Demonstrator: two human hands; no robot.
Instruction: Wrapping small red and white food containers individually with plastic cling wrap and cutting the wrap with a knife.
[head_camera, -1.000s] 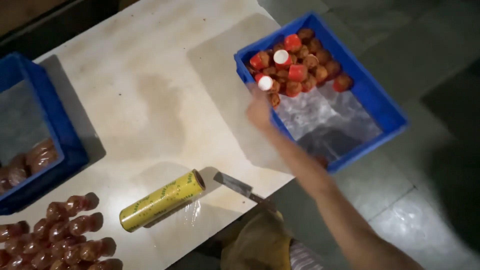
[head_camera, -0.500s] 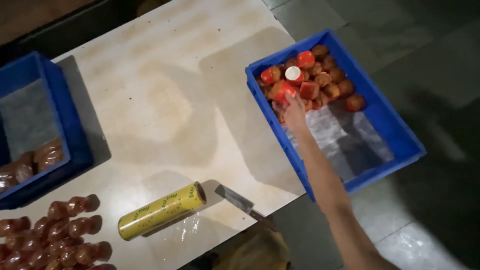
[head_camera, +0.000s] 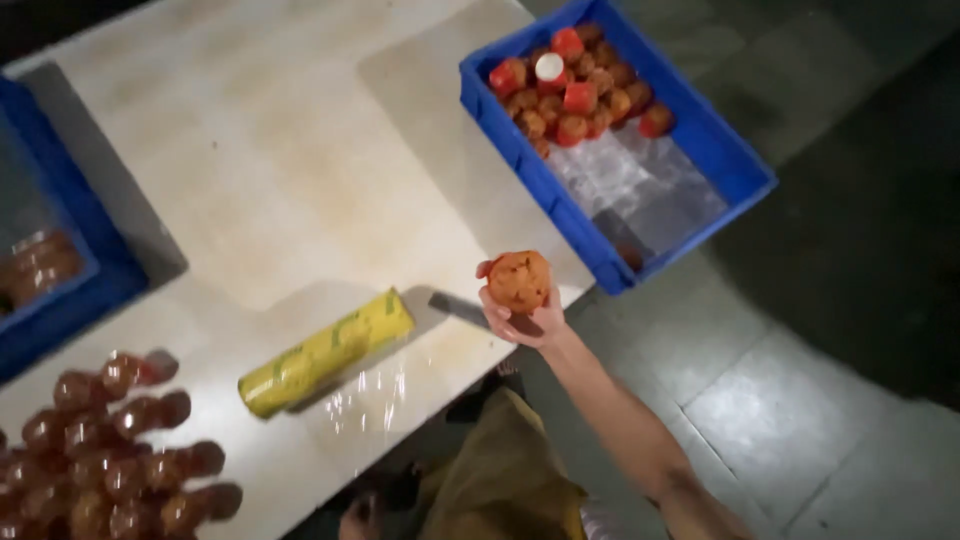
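Where it reached into the blue bin (head_camera: 740, 170) before, right hand (head_camera: 520, 315) now w/ grip closed round a muffin (head_camera: 518, 281).

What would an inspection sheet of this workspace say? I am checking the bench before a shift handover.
Surface: pale, worn table, bare in the middle.
Job's things: round brown muffin-like cake held in the right hand; more cakes in red cups at the far end of the blue plastic crate at the table's right edge.
Clutter: yellow roll of film; plastic-wrapped cakes at lower left; second blue crate at left.
Hands: right hand closed on the cake, raised over the table's near edge; left hand not seen.
Cables: nothing seen.
Surroundings: grey tiled floor.
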